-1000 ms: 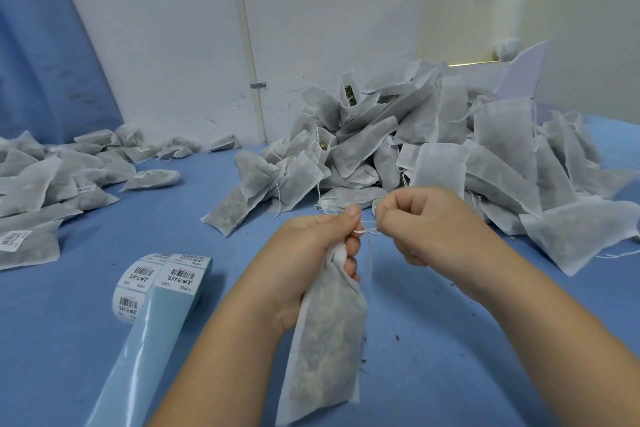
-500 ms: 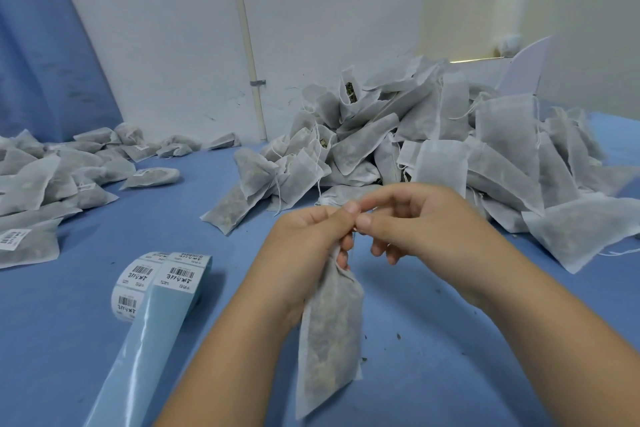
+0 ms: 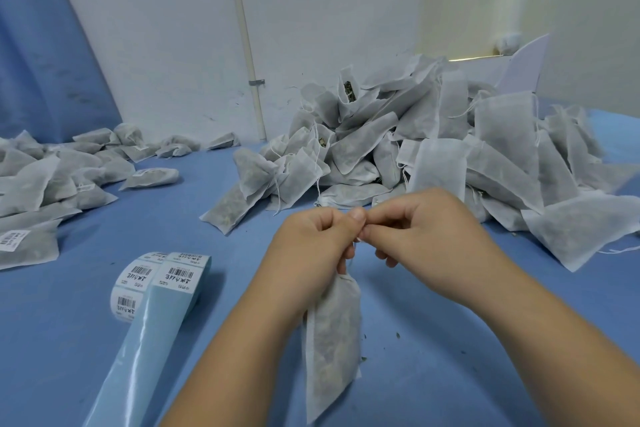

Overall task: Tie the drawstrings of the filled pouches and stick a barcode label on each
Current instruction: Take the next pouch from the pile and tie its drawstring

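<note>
A filled white mesh pouch (image 3: 330, 340) hangs from my left hand (image 3: 308, 246), which grips its gathered neck above the blue table. My right hand (image 3: 422, 232) meets the left at the fingertips, and both pinch the thin white drawstring at the pouch's top. The string itself is mostly hidden by the fingers. A roll of barcode labels (image 3: 152, 284) lies on the table to the left of my left forearm, with its pale blue backing strip (image 3: 135, 367) trailing toward me.
A big heap of filled pouches (image 3: 433, 149) rises behind my hands against the white wall. A flatter spread of labelled pouches (image 3: 52, 184) lies at the far left. Blue tabletop (image 3: 450, 357) shows around my arms, with a few herb crumbs.
My hands, apart with the string stretched between them a second ago, have come together fingertip to fingertip. The pouch stays hanging from my left hand.
</note>
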Available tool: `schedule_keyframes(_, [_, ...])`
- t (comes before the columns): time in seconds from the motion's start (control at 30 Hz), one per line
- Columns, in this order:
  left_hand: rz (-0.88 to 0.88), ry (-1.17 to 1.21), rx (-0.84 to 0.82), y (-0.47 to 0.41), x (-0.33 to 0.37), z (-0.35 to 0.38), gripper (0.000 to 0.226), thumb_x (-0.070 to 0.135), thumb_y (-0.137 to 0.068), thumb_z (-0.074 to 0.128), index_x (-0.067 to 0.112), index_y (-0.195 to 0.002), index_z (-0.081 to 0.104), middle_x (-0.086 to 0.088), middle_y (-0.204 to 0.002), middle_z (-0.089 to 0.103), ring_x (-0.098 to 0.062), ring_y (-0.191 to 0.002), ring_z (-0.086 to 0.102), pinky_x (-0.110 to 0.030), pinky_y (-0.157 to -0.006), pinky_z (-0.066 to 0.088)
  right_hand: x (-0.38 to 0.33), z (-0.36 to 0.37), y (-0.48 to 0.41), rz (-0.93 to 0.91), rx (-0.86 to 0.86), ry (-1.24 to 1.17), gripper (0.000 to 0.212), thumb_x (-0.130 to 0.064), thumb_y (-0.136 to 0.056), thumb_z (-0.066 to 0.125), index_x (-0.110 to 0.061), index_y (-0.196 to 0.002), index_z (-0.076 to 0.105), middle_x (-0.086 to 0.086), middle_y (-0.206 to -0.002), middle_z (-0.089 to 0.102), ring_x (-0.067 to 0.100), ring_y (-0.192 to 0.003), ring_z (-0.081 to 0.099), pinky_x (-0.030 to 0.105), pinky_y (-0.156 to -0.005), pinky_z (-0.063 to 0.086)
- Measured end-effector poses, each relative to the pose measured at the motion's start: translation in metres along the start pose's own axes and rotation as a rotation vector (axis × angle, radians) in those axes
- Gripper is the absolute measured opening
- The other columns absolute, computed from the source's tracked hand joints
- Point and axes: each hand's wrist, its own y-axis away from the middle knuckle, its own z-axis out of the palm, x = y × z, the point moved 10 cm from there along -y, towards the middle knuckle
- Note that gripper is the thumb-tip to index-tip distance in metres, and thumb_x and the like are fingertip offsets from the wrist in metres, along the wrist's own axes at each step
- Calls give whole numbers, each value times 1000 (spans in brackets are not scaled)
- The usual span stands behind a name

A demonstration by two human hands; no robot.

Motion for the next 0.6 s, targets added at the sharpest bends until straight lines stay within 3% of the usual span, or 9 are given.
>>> schedule_keyframes(0.1, [-7, 2, -5, 1, 0, -1, 42, 46, -93, 59, 23, -58, 61, 7, -51, 54, -7, -47, 46, -19, -54, 38, 1, 1, 0, 17, -14, -69, 16, -13, -86, 69, -18, -73, 77, 3, -61, 67, 3, -50, 58, 25, -53, 50])
schedule_keyframes(0.2, [-6, 15, -21, 0, 0, -1, 41, 49, -91, 60, 22, -60, 63, 3, -54, 56, -14, -55, 48, -33, -67, 42, 9, 4, -1, 103, -66, -207, 17, -12, -85, 69, -17, -70, 75, -7, -54, 61, 2, -49, 55, 17, -46, 44])
schedule_keyframes(0.27, [-5, 5, -33, 1, 1, 0, 43, 52, -90, 60, 24, -58, 61, 2, -54, 56, -16, -57, 47, -36, -68, 41, 18, 7, -1, 174, -111, -282, 20, -11, -85, 69, -15, -66, 72, -6, -53, 55, 6, -49, 50, 20, -48, 42])
schedule_keyframes(0.47, [19, -20, -39, 0, 3, 1, 37, 50, -88, 63, 20, -65, 64, 9, -54, 58, -9, -52, 50, -32, -65, 43, 39, 24, 2, 412, -246, -578, 16, -7, -85, 62, -11, -71, 67, -3, -56, 38, 10, -47, 34, 20, -42, 27])
schedule_keyframes(0.6, [53, -12, -13, 0, 7, -1, 36, 45, -86, 66, 27, -56, 60, 11, -53, 59, -5, -48, 50, -27, -62, 44, 42, 39, 10, 556, -366, -794, 9, -10, -71, 65, -14, -73, 56, -5, -56, 27, 8, -44, 24, 18, -39, 17])
